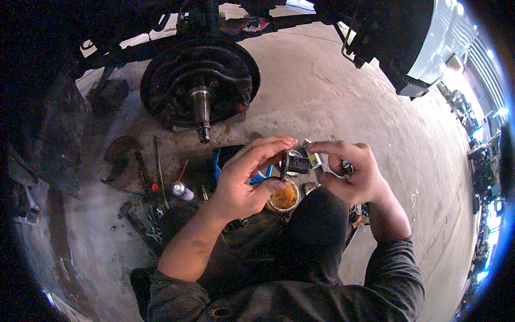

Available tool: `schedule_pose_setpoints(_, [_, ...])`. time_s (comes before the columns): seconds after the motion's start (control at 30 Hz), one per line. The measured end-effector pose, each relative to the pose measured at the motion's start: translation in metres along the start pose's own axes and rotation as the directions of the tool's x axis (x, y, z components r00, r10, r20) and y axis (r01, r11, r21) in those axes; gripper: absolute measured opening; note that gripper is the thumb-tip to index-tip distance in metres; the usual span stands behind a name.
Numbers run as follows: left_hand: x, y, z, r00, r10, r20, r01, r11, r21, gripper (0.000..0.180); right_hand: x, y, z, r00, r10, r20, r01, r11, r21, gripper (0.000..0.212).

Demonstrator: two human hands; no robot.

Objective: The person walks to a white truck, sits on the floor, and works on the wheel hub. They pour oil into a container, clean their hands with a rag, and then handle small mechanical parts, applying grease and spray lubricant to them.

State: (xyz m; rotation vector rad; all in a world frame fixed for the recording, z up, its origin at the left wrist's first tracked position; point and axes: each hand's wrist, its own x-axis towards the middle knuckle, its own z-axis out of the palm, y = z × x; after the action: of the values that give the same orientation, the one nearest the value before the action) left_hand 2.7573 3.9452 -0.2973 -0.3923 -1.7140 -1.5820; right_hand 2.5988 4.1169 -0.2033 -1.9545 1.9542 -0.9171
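Note:
In front of my knees, both hands are raised and face each other. My left hand point(244, 180) pinches a dark flanged metal part point(298, 164) by its thin disc-like edge, thumb below and fingers above. Its short dark barrel points right and meets a shiny silver cylindrical piece point(315, 160) with a yellow-green patch. My right hand point(351, 172) grips that silver piece between thumb and forefinger, its other fingers curled. Whether the two pieces are joined I cannot tell. Just below the parts sits an open round tub of amber grease point(282, 197).
Ahead hangs a dark round backing plate point(166, 80) with a bare steel spindle point(201, 107) pointing toward me. On the floor at left lie a white spray can point(183, 191) with a red straw, a long thin rod point(159, 166) and dark tools. A blue container point(216, 161) stands behind my left hand.

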Motion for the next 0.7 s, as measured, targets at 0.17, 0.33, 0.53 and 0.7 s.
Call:
schedule_pose_setpoints(0.17, [0.000,0.001,0.003,1.000,-0.002,0.001,0.002,0.999,-0.040,0.054,0.005,-0.004,0.006,0.994,-0.102,0.034,0.102,0.995,-0.014,0.061])
schedule_pose_setpoints(0.33, [0.000,0.004,0.005,1.000,0.006,-0.009,-0.006,0.998,-0.063,0.054,0.001,-0.002,0.002,0.999,-0.036,0.003,0.036,0.999,0.016,0.063])
schedule_pose_setpoints(0.53, [-0.001,0.004,0.008,1.000,0.009,-0.009,-0.009,0.996,-0.088,0.055,-0.002,0.013,0.009,0.999,-0.045,-0.003,0.045,0.995,0.094,0.066])
schedule_pose_setpoints(0.7, [-0.002,0.003,0.005,1.000,0.013,-0.015,-0.014,0.999,-0.049,0.054,-0.002,0.000,0.011,0.999,0.013,0.032,-0.022,0.950,0.313,0.061])
